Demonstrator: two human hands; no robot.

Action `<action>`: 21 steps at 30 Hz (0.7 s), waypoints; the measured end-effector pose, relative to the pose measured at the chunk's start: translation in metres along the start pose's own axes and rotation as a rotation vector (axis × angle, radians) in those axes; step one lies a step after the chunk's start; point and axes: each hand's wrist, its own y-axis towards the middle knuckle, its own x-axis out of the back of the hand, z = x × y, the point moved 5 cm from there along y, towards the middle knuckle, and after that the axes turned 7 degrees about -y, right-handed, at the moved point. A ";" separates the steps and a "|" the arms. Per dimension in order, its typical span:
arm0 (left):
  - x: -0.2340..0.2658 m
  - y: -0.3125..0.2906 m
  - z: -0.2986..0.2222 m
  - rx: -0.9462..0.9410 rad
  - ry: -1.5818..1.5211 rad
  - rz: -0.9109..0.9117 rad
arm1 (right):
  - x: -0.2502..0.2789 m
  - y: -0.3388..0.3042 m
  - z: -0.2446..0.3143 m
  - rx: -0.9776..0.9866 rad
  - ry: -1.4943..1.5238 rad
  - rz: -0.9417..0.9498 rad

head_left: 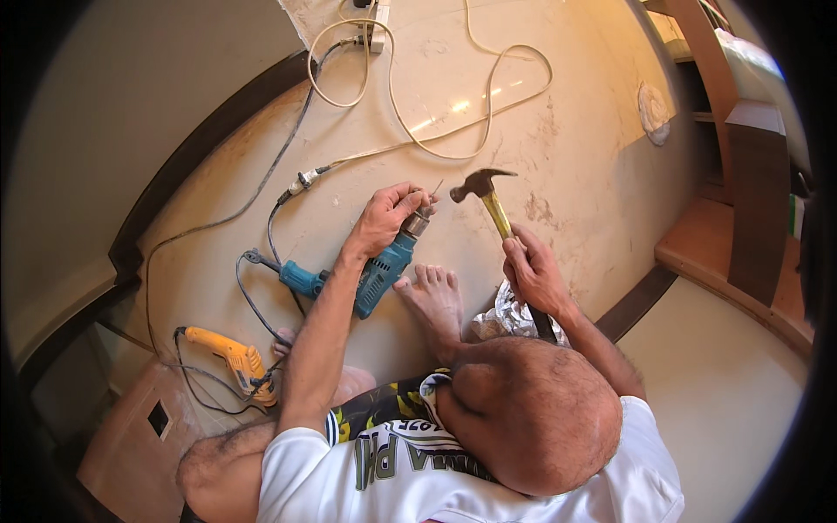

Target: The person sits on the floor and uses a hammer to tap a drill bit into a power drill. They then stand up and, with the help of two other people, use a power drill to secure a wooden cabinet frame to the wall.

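Observation:
My left hand (384,218) is closed at the front end of a teal electric drill (377,281), its thumb and fingertips pinched by the metal chuck (416,225). A thin metal tip (438,186) sticks out past the fingers; whether it is a drill bit or a separate pin I cannot tell. The drill lies tilted near the floor, partly behind my left forearm. In my right hand (536,272) is a claw hammer (495,207), gripped around its yellow and black handle. The hammer's dark head is raised to the right of the chuck, apart from it.
My bare foot (433,301) is close by the drill. Crumpled silver foil (510,315) lies by the hammer handle's end. A yellow power tool (231,356) rests at left among dark cords. A pale extension cord (401,150) loops across the dusty floor; wooden shelving (757,205) stands at right.

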 end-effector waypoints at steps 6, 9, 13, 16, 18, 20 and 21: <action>0.001 -0.001 0.001 -0.024 0.027 -0.013 | 0.000 0.009 0.017 0.081 -0.061 0.033; -0.003 0.000 -0.001 -0.038 0.176 -0.023 | -0.004 0.003 0.024 0.092 -0.105 0.010; -0.009 -0.001 -0.007 -0.088 0.412 0.001 | -0.003 0.000 0.045 0.213 -0.303 -0.014; -0.009 -0.003 -0.008 -0.112 0.449 -0.015 | 0.002 0.004 0.072 0.342 -0.493 0.021; -0.008 -0.003 -0.006 -0.125 0.399 -0.016 | 0.007 0.001 0.100 0.342 -0.503 0.024; -0.003 -0.004 0.002 -0.152 0.310 -0.006 | 0.011 -0.004 0.128 0.380 -0.475 0.008; -0.004 -0.004 0.002 -0.144 0.330 -0.011 | 0.015 -0.007 0.141 0.411 -0.444 -0.020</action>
